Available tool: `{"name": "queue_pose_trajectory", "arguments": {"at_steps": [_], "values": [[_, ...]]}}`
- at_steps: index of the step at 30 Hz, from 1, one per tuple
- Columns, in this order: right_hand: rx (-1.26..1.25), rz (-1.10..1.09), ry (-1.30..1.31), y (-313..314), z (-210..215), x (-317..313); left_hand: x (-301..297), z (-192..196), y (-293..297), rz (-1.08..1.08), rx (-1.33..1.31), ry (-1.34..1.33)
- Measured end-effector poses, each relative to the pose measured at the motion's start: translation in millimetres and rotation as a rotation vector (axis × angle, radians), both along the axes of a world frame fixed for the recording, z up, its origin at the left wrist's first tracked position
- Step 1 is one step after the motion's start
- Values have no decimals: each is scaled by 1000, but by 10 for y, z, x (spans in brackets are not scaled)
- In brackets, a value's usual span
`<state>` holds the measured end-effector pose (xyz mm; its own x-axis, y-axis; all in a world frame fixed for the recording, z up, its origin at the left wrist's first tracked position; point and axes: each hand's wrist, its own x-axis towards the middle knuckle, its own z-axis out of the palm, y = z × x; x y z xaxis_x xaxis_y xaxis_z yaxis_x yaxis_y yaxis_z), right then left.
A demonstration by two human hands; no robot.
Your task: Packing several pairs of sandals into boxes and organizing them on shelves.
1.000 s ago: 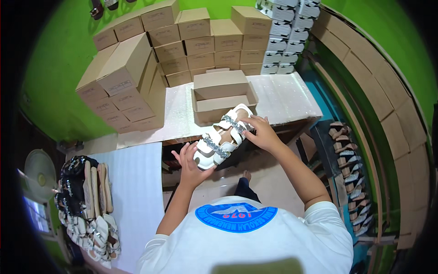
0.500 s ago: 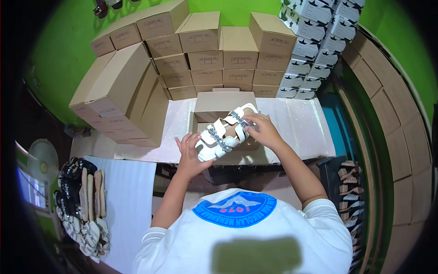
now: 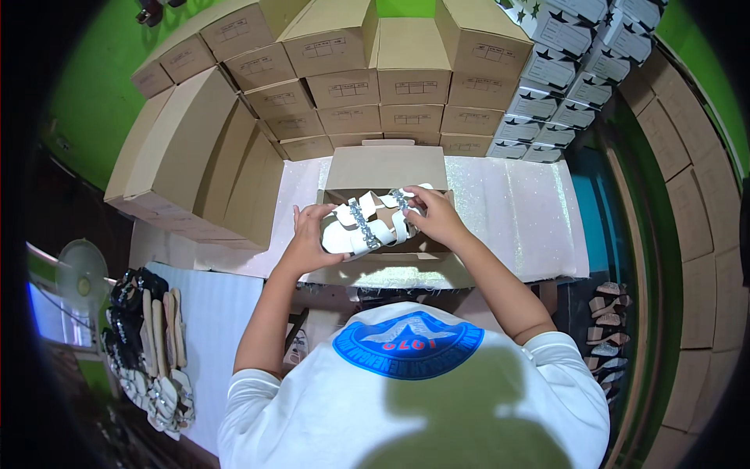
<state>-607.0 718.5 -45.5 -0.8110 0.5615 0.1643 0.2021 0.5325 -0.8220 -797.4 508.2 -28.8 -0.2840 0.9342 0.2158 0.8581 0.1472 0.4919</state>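
White sandals (image 3: 340, 239) with sparkly silver straps lie between my hands, over an open cardboard shoe box (image 3: 387, 167). They look like a pair laid close together, though the overlap hides where one ends. My left hand (image 3: 306, 241) grips the left end, thumb at the near edge and fingers over the far side. At the other end, my right hand (image 3: 436, 220) has its fingers closed on the straps. The box stands on a pale, glittery table cover, its lid flap raised at the back. The sandals hide much of the box's inside.
Stacked brown cartons (image 3: 344, 86) line the back, with large ones (image 3: 176, 156) at the left. White star-patterned boxes (image 3: 531, 105) rise at the back right. More sandals (image 3: 156, 375) lie on a white surface at the lower left. Shoes (image 3: 608, 313) are lined up at the right.
The sandals have come down toward the open box and turned from a steep slant to nearly level. Both hands moved with them, still gripping. The view has shifted slightly.
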Motion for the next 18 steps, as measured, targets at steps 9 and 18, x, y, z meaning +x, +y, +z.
{"name": "queue_pose_trajectory", "arguments": {"at_steps": [9, 18], "values": [[-147, -148, -43, -137, -174, 33, -397, 43, 348, -149, -234, -86], [-234, -209, -91, -282, -235, 11, -488, 23, 582, -229, -370, 88]]}}
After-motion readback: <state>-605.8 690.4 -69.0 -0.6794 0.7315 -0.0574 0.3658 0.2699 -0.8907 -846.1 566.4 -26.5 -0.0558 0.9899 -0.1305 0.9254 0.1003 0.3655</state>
